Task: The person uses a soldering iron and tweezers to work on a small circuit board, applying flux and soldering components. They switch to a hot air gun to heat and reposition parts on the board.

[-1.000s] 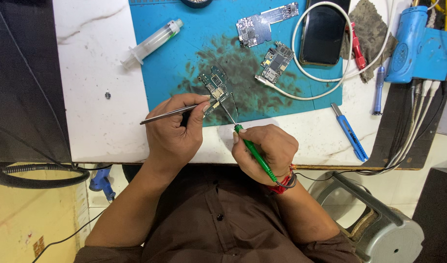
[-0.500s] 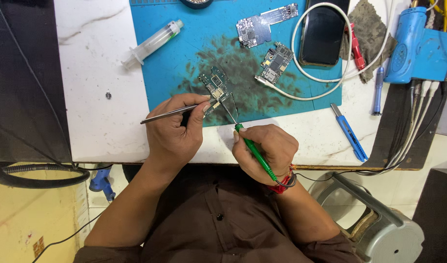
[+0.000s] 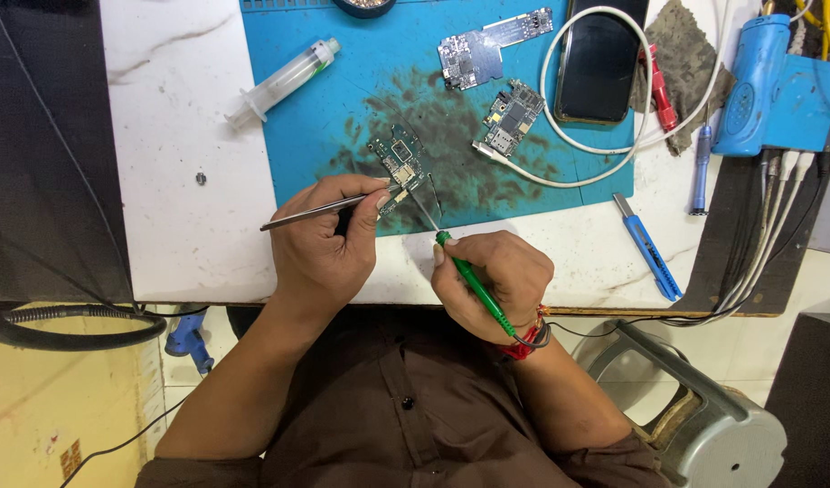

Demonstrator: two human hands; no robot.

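My left hand [image 3: 325, 239] grips metal tweezers [image 3: 315, 210] whose tips rest on a small green circuit board [image 3: 399, 167] lying on the stained blue work mat [image 3: 343, 99]. My right hand [image 3: 492, 280] holds a green-handled soldering iron [image 3: 469, 280]; its thin metal tip reaches the lower edge of the same board. Both hands rest at the near edge of the white marble table [image 3: 180, 217].
Two more circuit boards [image 3: 474, 54] [image 3: 510, 116] lie farther up the mat. A syringe [image 3: 284, 79], a dark phone [image 3: 600, 59] ringed by a white cable, a blue cutter [image 3: 648, 248], a blue hot-air tool [image 3: 777, 81] and a grey stool [image 3: 704, 416] are around.
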